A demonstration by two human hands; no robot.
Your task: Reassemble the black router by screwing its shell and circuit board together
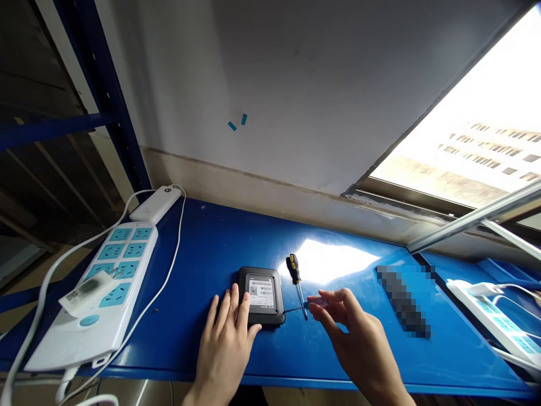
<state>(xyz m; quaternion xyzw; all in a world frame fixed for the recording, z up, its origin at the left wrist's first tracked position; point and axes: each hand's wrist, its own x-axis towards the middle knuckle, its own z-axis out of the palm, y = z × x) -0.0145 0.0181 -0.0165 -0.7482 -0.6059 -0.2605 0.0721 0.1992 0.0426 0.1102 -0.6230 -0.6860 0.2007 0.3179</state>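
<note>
A small black box-like device point(262, 318) with a white printed label lies flat on the blue table. My left hand point(226, 332) is spread along its left side, the fingers stretched out and the index finger and thumb touching its near left edge. Between the fingers of my right hand point(359, 338) is a screwdriver point(316, 301) with a see-through reddish handle. Its thin shaft points left, and the tip meets the device's lower right corner. Just behind the shaft lies a second screwdriver point(293, 268), with a black and yellow handle.
At the left stands a large white power strip point(139, 282) with blue sockets, a paper label point(85, 294) on it and a white cable point(169, 276) beside it. A blurred dark object point(403, 301) lies to the right. Another power strip point(499, 321) is at the far right.
</note>
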